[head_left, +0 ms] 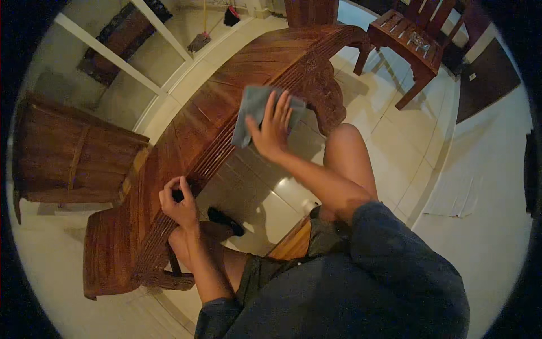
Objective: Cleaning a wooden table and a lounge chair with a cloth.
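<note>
A carved wooden table (203,101) with a grooved edge curves across the view before me. My right hand (273,127) lies with fingers spread on a folded grey cloth (254,106), which covers part of the grooved near edge. My left hand (180,203) is at the same edge, nearer the table's left end, with thumb and forefinger curled towards each other around a dark spot; whether it grips anything there I cannot tell.
A wooden chair (406,38) with a slatted seat stands at the upper right. Another piece of wooden furniture (80,156) is beyond the table at left. Glass doors with white frames (114,55) and a mop (199,41) are at the upper left. A white wall (478,169) runs along the right.
</note>
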